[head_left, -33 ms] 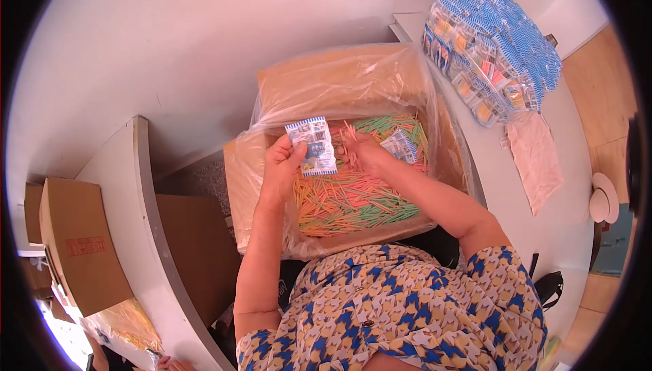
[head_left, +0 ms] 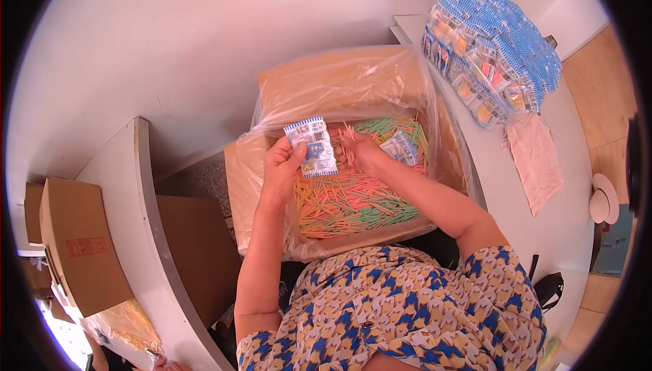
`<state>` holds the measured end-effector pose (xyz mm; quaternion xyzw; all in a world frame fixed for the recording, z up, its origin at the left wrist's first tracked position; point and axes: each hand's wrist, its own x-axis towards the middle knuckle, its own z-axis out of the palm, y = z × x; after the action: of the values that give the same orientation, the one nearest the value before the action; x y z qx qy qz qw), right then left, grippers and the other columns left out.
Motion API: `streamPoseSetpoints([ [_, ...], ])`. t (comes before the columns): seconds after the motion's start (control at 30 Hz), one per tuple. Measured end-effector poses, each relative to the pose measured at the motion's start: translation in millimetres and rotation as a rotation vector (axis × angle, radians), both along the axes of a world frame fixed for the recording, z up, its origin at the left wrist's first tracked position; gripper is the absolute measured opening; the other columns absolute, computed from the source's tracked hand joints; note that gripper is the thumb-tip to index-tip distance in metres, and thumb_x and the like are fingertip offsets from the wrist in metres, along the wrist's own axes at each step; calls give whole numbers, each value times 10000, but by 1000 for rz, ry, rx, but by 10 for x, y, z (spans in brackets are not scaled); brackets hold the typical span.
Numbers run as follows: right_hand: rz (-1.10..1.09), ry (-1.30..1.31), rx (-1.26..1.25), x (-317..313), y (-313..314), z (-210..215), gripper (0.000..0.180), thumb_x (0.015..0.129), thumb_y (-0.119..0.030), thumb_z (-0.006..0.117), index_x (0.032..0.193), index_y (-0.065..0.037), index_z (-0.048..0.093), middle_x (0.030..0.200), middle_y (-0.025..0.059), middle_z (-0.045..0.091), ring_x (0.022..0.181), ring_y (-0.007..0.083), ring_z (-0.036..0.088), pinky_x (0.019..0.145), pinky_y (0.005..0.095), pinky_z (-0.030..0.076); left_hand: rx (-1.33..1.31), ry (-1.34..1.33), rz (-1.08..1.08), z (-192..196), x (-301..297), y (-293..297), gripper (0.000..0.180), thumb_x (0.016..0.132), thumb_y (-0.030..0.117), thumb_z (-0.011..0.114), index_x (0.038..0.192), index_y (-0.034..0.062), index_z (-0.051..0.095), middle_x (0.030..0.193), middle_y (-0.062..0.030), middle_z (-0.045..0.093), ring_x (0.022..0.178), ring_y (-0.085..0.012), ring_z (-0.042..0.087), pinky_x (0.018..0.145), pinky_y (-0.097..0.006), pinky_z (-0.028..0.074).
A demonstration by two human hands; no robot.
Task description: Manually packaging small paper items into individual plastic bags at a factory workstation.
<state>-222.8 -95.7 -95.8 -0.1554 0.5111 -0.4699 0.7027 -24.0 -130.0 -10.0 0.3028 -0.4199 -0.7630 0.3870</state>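
My left hand [head_left: 285,160] pinches a small blue-and-white packet [head_left: 312,145] between thumb and fingers, holding it upright over a carton. My right hand [head_left: 361,152] is closed round a few thin pink sticks [head_left: 349,134], just right of the packet; its fingers are partly hidden. Below both hands the cardboard carton [head_left: 239,191], lined with clear plastic, is filled with loose thin sticks [head_left: 353,198] in pink, orange, yellow and green. Another blue-and-white packet [head_left: 399,148] lies on the sticks beside my right wrist.
A tall heap of filled packets [head_left: 499,45] stands on the white table [head_left: 543,249] to the right, with a pink cloth [head_left: 535,160] in front. At left are a white panel [head_left: 146,187] and cardboard boxes [head_left: 85,235]. Another person's hand [head_left: 173,364] shows at the lower left.
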Motion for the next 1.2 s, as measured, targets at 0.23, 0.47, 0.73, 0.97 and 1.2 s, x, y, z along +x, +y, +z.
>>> streamPoseSetpoints([
  [0.23,-106,-3,-24,117,-341,163,134,952,-193,504,1057,-113,523,737,-10,554,572,93,494,502,251,429,102,64,75,-5,82,-39,206,912,51,531,1106,27,595,973,-28,662,838,-97,630,762,-256,512],
  [0.47,186,38,68,-6,-155,420,203,889,-277,607,834,-119,492,604,-16,411,493,105,376,426,278,334,38,-30,-40,-50,44,-45,204,910,58,535,1101,23,595,996,-40,660,869,-108,629,784,-273,514],
  [0.73,6,311,-212,-158,406,737,361,905,-402,531,716,-95,522,682,0,507,542,91,411,469,238,317,-3,-80,-162,119,-26,70,204,932,100,519,1096,17,608,971,-25,663,853,-85,617,758,-258,503],
  [0.97,-172,450,-223,-367,572,1098,405,881,-461,560,717,-93,517,598,-30,445,495,64,393,432,234,319,-279,-378,-412,466,-213,326,152,902,51,552,981,-23,658,847,-8,658,749,-45,585,669,-215,482],
  [1.2,-185,384,-289,-637,779,1558,220,872,-260,649,759,-104,543,620,-46,503,483,16,450,363,180,262,-269,-265,-190,199,-510,418,86,827,-11,636,888,-11,698,819,-24,675,753,-69,601,694,-218,498],
])
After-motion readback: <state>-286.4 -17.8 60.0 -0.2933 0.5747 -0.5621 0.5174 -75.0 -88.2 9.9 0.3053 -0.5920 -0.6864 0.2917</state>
